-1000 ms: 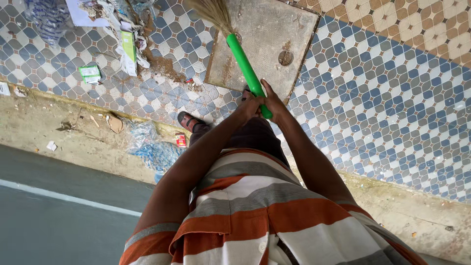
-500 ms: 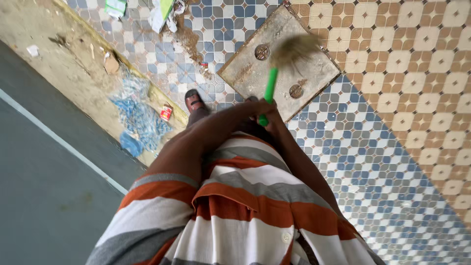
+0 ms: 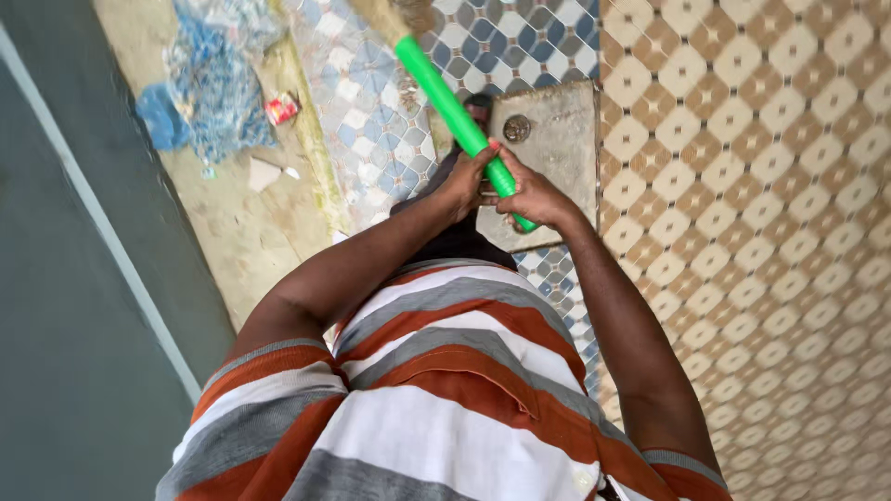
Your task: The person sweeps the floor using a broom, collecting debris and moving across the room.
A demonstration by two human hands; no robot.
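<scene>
I hold a broom with a bright green handle (image 3: 444,95) and straw bristles (image 3: 397,13) that reach the top edge of the view. My left hand (image 3: 467,179) grips the handle from the left side. My right hand (image 3: 531,196) is wrapped around the handle's lower end. Both arms stretch out from my orange, grey and white striped shirt (image 3: 445,390). The broom points up and to the left over blue patterned floor tiles (image 3: 371,111).
A square concrete cover (image 3: 557,148) with a round metal fitting lies just past my hands. Brown and cream tiles (image 3: 761,232) fill the right side. A concrete kerb (image 3: 232,223) bears blue plastic netting (image 3: 209,79), a small red packet (image 3: 282,108) and a paper scrap. A grey road is at left.
The view has swung to the right, so the litter pile left the frame. The broom has swung from over the concrete cover toward the upper left, and both hands stayed on the handle.
</scene>
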